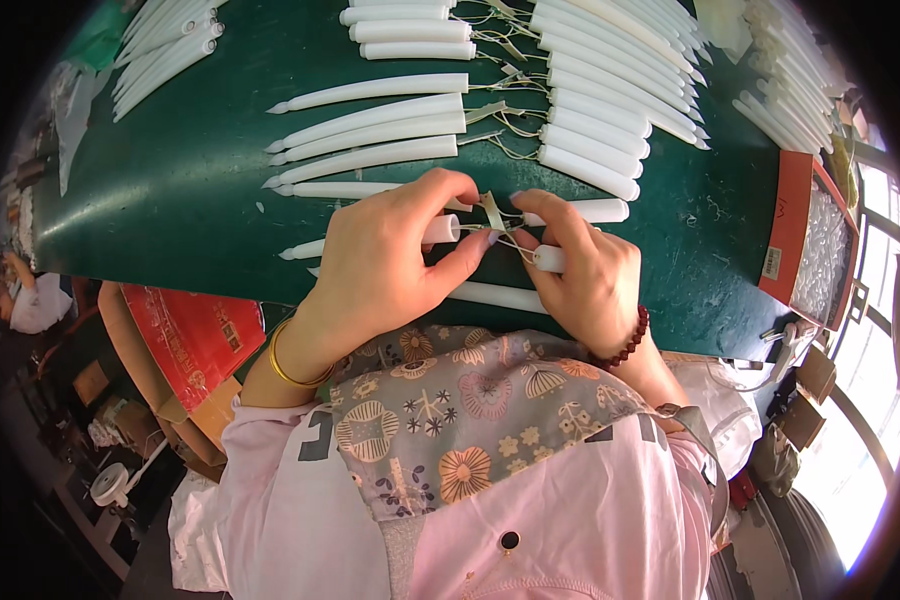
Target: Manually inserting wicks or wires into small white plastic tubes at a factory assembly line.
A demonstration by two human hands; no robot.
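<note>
Over the near part of the table, my left hand [390,245] is closed, its thumb and index finger pinched at a small pale strip [492,212] with thin wires. Beneath its fingers lies a white hollow-ended candle tube [442,229]; a pointed candle tip shows to the left of the hand. My right hand [590,265], also closed, meets it from the right with its fingertips on the thin white wires [511,238]. A short white tube end [548,258] shows between its fingers. Another white candle tube [590,211] lies just beyond that hand. The fingers partly hide the wire joint.
Rows of white taper candle tubes [385,131] joined by wires to more tubes [600,140] cover the green table [190,220]. More candles [170,55] lie far left. An orange-red box [792,215] with clear plastic stands at right, a red carton [195,340] below left.
</note>
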